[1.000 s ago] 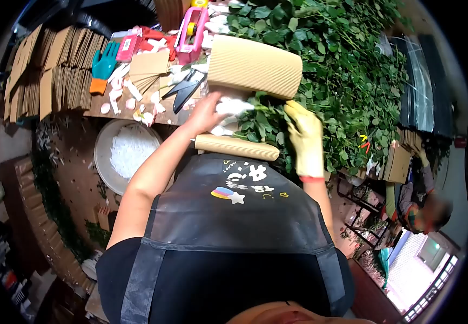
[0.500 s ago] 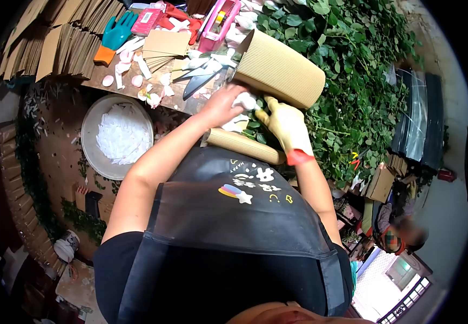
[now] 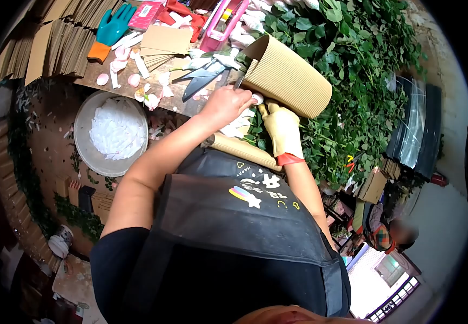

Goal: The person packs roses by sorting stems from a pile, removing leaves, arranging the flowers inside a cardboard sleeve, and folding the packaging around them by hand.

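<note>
My left hand [image 3: 227, 107] is bare, its fingers pinched at a small white bundle [image 3: 257, 99] like a flower head in a white sleeve. Close on its right, my right hand [image 3: 282, 129] wears a cream glove with a red cuff; its fingers are bent beside the bundle, and what they hold is hidden. Just beyond both hands a curved sheet of corrugated cardboard [image 3: 290, 78] lies against the leaves. A rolled piece of corrugated cardboard [image 3: 244, 151] lies between my forearms, by my apron. Large scissors [image 3: 204, 80] lie left of the cardboard sheet.
Leafy green stems [image 3: 347, 102] are heaped at the right. On the table [image 3: 161, 100] are petals, flat cardboard pieces [image 3: 163, 40], a teal glove [image 3: 114, 27] and a pink tape dispenser [image 3: 223, 24]. A tub of white strips [image 3: 82, 135] stands below left. A person [image 3: 378, 235] is at the far right.
The white bundle and my left fingers have shifted slightly right, and less of the bundle shows. My gloved hand has turned more upright. The whole view has shifted a little.
</note>
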Demonstrator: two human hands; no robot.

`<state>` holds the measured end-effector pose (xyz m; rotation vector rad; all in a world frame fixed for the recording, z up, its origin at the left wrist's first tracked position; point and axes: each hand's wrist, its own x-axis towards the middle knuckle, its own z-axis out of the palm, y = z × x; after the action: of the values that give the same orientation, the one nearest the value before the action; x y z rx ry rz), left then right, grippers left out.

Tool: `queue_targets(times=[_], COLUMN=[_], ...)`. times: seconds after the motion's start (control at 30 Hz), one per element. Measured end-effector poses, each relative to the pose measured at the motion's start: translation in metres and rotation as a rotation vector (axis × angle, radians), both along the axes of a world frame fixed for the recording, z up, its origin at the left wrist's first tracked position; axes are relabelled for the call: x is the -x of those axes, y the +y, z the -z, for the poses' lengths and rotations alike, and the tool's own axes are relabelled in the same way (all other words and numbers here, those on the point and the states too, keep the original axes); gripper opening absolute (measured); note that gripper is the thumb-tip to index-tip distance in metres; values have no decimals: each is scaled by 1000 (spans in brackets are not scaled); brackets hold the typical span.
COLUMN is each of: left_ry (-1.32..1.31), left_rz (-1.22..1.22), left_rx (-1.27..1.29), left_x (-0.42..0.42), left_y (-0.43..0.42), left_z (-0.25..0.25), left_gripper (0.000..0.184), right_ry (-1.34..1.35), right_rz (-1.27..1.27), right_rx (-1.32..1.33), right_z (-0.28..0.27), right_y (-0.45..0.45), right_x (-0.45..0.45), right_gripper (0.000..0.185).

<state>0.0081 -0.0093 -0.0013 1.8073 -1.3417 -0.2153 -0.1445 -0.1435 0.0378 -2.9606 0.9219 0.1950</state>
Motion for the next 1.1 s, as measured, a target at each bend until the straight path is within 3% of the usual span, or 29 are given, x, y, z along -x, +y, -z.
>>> queue_targets(times=[0.17, 0.27, 0.3, 0.37, 0.4, 0.5, 0.6, 0.7, 0.8, 0.9, 0.93, 1.03, 1.1], left_ry=[144, 599, 796, 557, 582, 617, 381, 383, 464, 772, 1000, 878, 1152], left_rz=[-42, -217, -323, -394, -338, -239, -37, -23, -11, -147, -158, -324, -459], left_rx=[182, 231, 392, 241, 94, -400, -368, -318, -301, -150, -63, 323, 276], left_x=[3, 11, 7, -17, -21, -19, -22, -21, -18, -3, 3, 5, -26], left_y=[17, 40, 39, 55, 59, 35, 11, 4, 5, 8, 7, 6, 26], left_z=[-5, 3, -26, -11, 17, -10, 8, 13, 8, 9, 21, 33, 21], left_gripper=[10, 8, 10, 13, 16, 33, 44, 49, 41, 28, 22, 26, 24], right_ry=[126, 175, 111, -16, 9, 167, 236, 290, 253, 253, 262, 248, 152], right_rz=[77, 95, 67, 1, 14, 45, 47, 24, -24, -16, -3, -20, -13], right_rx=[-26, -41, -50, -67, -106, -136, -94, -40, 19, 35, 33, 79, 25], right_z=[0, 0, -1, -7, -16, -23, -20, -8, 6, 12, 11, 14, 8], right_y=[-1, -1, -1, 0, 2, 2, 3, 1, -2, -4, -2, -1, 1], right_x=[-6, -7, -6, -3, -5, -12, -19, -19, -13, -13, -13, -10, -9], right_gripper=[36, 38, 37, 36, 38, 40, 39, 38, 38, 39, 39, 35, 35])
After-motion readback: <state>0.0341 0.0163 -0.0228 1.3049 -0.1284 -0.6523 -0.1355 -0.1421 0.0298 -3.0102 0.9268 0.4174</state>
